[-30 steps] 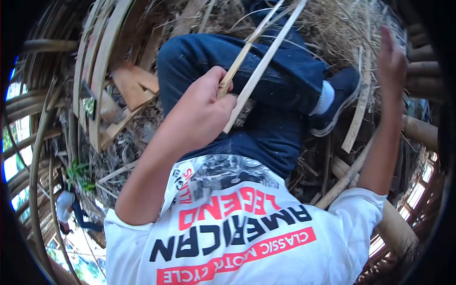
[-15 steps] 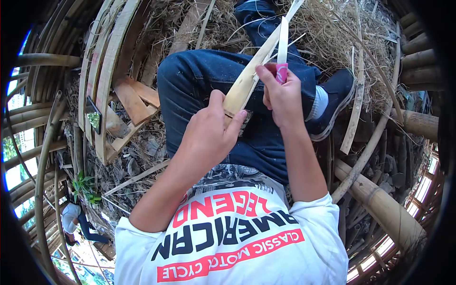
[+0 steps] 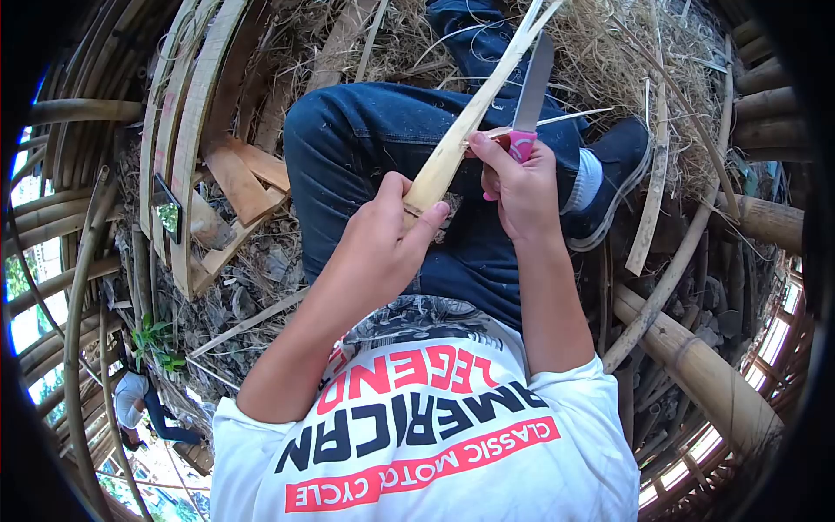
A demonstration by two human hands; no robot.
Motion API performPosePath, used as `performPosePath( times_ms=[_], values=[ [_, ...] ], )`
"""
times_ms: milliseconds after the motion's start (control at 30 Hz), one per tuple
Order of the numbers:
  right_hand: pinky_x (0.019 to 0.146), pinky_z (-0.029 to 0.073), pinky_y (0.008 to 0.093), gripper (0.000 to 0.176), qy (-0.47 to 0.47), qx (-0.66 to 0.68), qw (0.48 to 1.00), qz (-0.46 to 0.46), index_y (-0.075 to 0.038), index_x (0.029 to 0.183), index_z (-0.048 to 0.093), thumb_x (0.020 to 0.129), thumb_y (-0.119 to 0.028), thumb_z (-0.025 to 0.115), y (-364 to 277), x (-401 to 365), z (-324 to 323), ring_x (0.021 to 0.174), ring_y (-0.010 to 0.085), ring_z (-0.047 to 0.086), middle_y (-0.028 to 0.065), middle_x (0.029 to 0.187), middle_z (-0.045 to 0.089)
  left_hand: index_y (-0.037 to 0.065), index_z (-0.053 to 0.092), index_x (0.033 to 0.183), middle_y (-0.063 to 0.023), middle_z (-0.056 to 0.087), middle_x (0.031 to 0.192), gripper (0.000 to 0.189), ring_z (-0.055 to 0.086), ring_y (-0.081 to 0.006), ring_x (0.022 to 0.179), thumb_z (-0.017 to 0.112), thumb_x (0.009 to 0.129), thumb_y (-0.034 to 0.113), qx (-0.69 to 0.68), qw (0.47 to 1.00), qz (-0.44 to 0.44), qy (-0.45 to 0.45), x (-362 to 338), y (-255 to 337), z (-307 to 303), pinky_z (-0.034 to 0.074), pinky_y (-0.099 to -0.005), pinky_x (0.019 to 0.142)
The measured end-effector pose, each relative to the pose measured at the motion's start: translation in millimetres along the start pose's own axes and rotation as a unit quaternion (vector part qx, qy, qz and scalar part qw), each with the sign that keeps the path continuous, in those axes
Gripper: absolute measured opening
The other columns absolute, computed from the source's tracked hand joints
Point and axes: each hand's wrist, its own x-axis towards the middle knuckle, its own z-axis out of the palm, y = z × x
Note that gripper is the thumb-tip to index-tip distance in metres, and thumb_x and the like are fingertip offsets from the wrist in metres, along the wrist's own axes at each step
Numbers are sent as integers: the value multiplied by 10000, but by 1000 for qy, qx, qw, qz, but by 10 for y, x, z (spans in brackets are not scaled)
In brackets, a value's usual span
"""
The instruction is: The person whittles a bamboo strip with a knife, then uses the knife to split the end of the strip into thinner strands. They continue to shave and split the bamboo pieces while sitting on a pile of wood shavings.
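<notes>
A pale split bamboo strip (image 3: 448,157) slants up and away over my jeans, its far end parted into thin pieces. My left hand (image 3: 378,235) is closed around the near end, thumb on one side and fingers on the other. In my right hand (image 3: 524,190) is a knife (image 3: 532,91) with a pink patterned handle, its broad blade pointing away from me. The right thumb rests by the edge of the strip, where a thin sliver (image 3: 574,116) sticks out to the right behind the blade. My right fingers are partly hidden under the hand.
Shavings (image 3: 600,52) cover the ground ahead. Curved wooden boards (image 3: 196,130) stand at left, a phone (image 3: 167,209) leaning on them. A thick bamboo pole (image 3: 696,365) lies at right. Another person (image 3: 132,396) is at the lower left, past bamboo railings.
The knife has turned so its blade face looks darker and leans right. My right hand has shifted slightly down and right, and the thin sliver now points right from the strip.
</notes>
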Motion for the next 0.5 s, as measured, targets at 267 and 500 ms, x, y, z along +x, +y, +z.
performPosePath(
  times_ms=[267,500],
  values=[
    [439,292,176,39,-43,-48,982,-175,24,851,678,856,-14,668,85,-36,-87,502,40,445,75,763,622,94,459,918,61,369,656,227,291,7,456,465,1002,305,-394,866,-207,-227,29,50,-225,235,-148,390],
    [485,356,177,65,-83,-11,967,-242,24,855,689,835,-33,713,20,-3,-114,565,62,504,80,794,631,115,392,964,50,339,640,179,269,7,406,495,959,261,-661,613,-236,-362,-12,-60,-167,247,-139,343]
  ],
)
